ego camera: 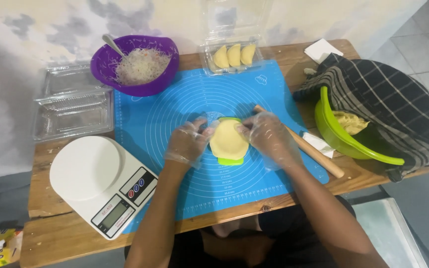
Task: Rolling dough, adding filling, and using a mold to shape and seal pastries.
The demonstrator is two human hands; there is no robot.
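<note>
wooden table [50,198] — blue mat [184,99] | white scale [100,183] | purple bowl [135,64] | green bowl [343,139]

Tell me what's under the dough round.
A green mold sits under the dough round, on the blue mat; only its edges show. Its middle is covered. Both gloved hands, left and right, touch the dough.

You have three folded pastries [234,55], two bowls: purple [136,64], green [346,136]; one kitchen scale [103,183], one rolling pin [314,151], one dough round [228,140].
</note>
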